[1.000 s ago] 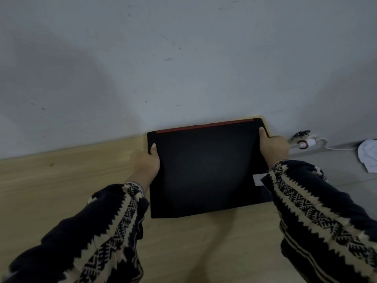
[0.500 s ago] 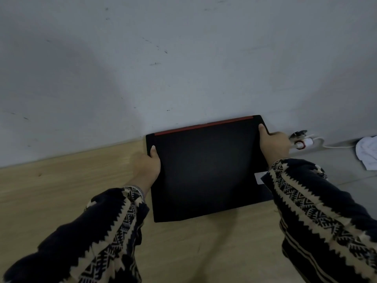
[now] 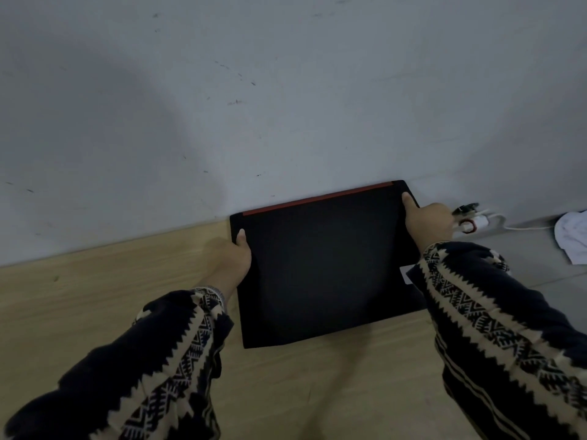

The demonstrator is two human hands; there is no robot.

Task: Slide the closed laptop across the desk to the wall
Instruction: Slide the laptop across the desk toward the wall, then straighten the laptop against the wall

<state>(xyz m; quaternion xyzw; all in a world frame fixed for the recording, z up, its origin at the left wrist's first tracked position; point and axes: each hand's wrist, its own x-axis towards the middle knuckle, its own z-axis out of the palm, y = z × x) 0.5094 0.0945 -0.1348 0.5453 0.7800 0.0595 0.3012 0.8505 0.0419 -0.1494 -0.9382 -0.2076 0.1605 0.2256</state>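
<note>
As two hands point(image 3: 230, 258) point(image 3: 427, 217) grip, one laptop point(image 3: 324, 268) touches wall point(image 3: 286, 106).

- The wall point(image 3: 286, 90) in front of me is plain pale grey, flecked with small dark scuffs and marks.
- A broad soft shadow lies across its left and middle part; the light is dim and even.
- My table point(image 3: 95, 296) is light wood with a faint grain, and its far edge meets the wall.
- Past the right end of the table I see a grey floor point(image 3: 540, 249), lower down.
- A white cable point(image 3: 524, 228) runs along the foot of the wall there, ending in a white plug piece with a red ring point(image 3: 468, 224).
- A crumpled white cloth point(image 3: 571, 236) lies on that floor at the right edge.
</note>
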